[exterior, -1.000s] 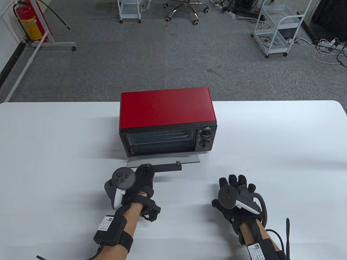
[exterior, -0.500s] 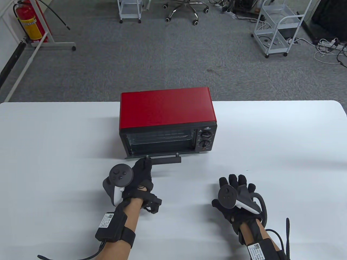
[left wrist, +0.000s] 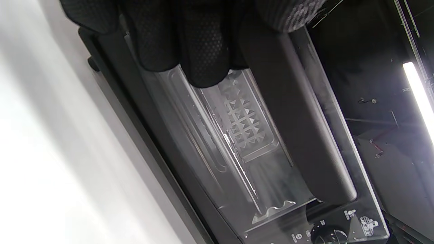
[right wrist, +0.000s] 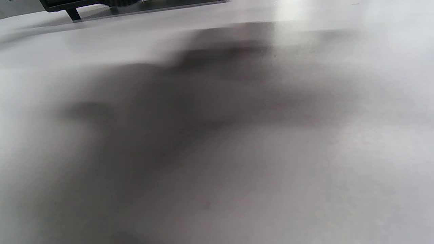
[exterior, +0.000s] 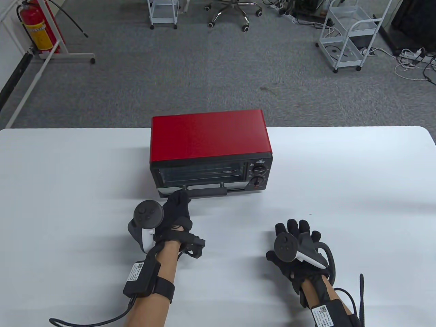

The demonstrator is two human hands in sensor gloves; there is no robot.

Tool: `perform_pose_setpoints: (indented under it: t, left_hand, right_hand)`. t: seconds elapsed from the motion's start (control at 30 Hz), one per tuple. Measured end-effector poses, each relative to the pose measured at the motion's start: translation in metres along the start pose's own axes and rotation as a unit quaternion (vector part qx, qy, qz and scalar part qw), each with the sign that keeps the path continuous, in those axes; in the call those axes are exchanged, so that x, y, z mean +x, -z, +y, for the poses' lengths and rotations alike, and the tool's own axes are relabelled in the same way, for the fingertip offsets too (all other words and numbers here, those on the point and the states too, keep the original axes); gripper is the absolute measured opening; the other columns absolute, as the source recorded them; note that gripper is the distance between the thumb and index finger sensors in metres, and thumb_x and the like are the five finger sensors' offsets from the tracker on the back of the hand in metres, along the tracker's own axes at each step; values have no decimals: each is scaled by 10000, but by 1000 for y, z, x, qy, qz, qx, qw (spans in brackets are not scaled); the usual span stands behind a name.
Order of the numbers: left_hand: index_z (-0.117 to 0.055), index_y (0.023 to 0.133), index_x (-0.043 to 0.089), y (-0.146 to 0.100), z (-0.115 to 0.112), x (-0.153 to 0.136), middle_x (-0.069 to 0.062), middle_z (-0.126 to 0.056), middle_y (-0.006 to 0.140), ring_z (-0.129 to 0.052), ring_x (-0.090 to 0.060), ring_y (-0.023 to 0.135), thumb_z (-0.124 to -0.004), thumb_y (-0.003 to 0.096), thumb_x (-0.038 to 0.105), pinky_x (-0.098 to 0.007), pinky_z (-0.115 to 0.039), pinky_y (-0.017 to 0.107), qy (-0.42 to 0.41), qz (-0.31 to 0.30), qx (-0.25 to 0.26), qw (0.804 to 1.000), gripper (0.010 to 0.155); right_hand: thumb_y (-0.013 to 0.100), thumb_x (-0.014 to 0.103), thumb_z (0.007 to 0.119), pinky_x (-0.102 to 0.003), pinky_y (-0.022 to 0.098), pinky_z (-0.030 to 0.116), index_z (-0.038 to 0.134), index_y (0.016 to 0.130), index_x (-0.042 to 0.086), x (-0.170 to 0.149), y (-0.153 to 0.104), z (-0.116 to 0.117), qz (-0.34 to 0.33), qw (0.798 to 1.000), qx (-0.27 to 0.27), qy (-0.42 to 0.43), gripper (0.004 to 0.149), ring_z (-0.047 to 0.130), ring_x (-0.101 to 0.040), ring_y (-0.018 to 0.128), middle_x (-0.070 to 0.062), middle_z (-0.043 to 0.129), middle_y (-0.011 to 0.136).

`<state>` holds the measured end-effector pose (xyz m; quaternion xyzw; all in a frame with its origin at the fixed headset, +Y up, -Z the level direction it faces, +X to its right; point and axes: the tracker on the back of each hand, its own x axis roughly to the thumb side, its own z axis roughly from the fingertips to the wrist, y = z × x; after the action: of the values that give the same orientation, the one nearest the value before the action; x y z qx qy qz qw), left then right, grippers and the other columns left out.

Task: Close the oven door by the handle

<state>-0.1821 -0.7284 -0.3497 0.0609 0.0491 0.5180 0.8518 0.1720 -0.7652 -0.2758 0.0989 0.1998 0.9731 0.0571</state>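
Note:
A red toaster oven stands mid-table with its glass door partly raised, tilted between flat and closed. The black bar handle runs along the door's free edge. My left hand grips the handle's left end. In the left wrist view my fingers curl over the handle with the glass door beneath them. My right hand rests flat on the table to the right, fingers spread, holding nothing.
The oven's two knobs sit on its right front panel. The white table stretches to both sides. Beyond it on the grey carpet are a fire extinguisher, an office chair and white carts.
My left hand has lifted the handle up and toward the oven, swinging the door from lying flat to partly raised. The right hand has not moved.

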Motion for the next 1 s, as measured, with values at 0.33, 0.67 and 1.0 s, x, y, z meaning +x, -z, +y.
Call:
perform_pose_setpoints:
  t: [0.33,0.67,1.0]
  left_hand:
    - [-728,998,71,11,0,5,-182,-797,968,-724,-489,953,-610,563,386,-694,-569,643,-8,6,10,1000,550]
    - [-711,1021,92,22,-1,11,-156,-796,984,-735,-472,961,-623,569,374,-680,-588,643,-27,37,30,998,540]
    - [-683,1049,118,31,0,12,-139,-780,1009,-725,-452,984,-627,576,370,-674,-589,650,-53,52,22,997,539]
  right_hand:
    - [535,534,501,-844,600,112,36,1085,40,0,0,0,-1,1000,2,0,874,-26,-697,946,-385,-25,1098]
    - [535,535,501,-843,601,110,36,1085,40,-1,1,-1,-5,1000,3,6,874,-28,-697,946,-384,-27,1098]
    - [536,535,501,-843,602,107,32,1085,42,-1,2,-1,-10,1000,5,7,875,-30,-694,948,-383,-30,1098]
